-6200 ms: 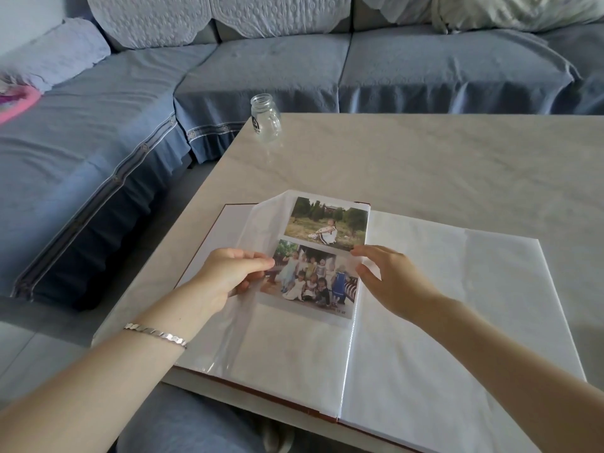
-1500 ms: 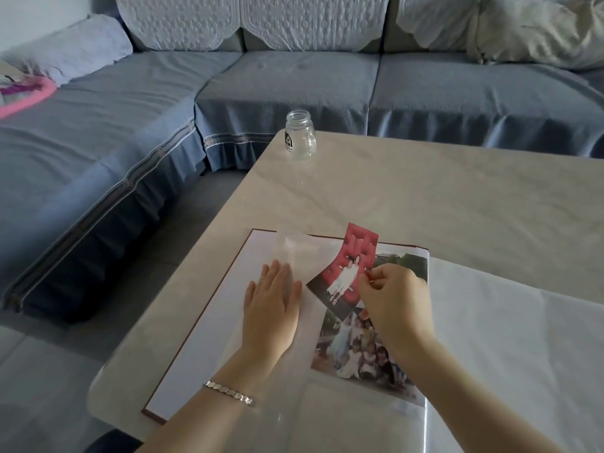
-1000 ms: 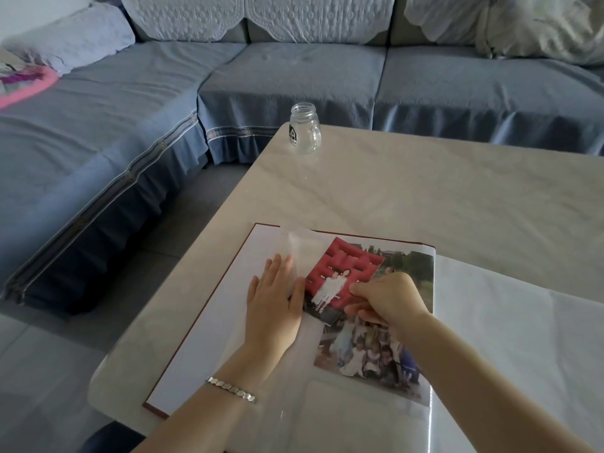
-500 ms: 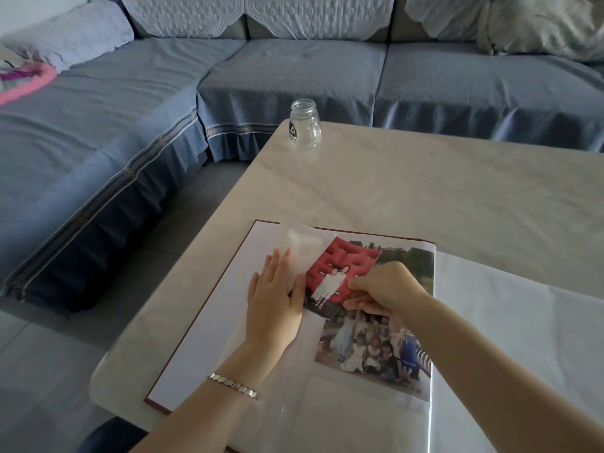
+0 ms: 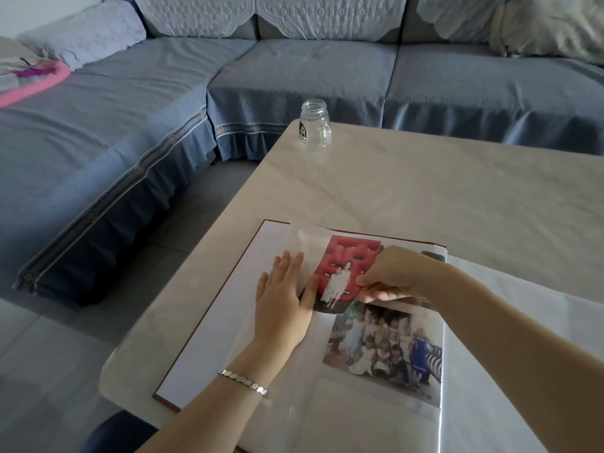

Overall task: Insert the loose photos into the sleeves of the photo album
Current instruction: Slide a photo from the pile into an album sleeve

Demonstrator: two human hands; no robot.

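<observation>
The blue sofa [image 5: 294,76] wraps the room well beyond your pinch and plays no part here. The pale table [image 5: 457,191] carries the work. The photo album [image 5: 228,322] lies open and flat directly under your grip, so both hands can work on the page.

The group photo [image 5: 382,348] sits just below your pinch, nearer to you, and appears already seated in its sleeve. The clear sleeve film [image 5: 304,240] lies left of and beyond the pinch.

Your left hand [image 5: 284,305] lies flat with fingers straight, just left of the pinch. It presses the film and page down, probably so the pocket holds steady. Your right hand [image 5: 395,273] clamps thumb and fingers on the right edge of the red photo [image 5: 346,266]. The photo extends leftward from the grip, tilted, its lower left corner meeting your left thumb. It looks only partly entered.

A glass jar [image 5: 314,125] stands far beyond the grip, and a bracelet [image 5: 243,382] circles your left wrist.
</observation>
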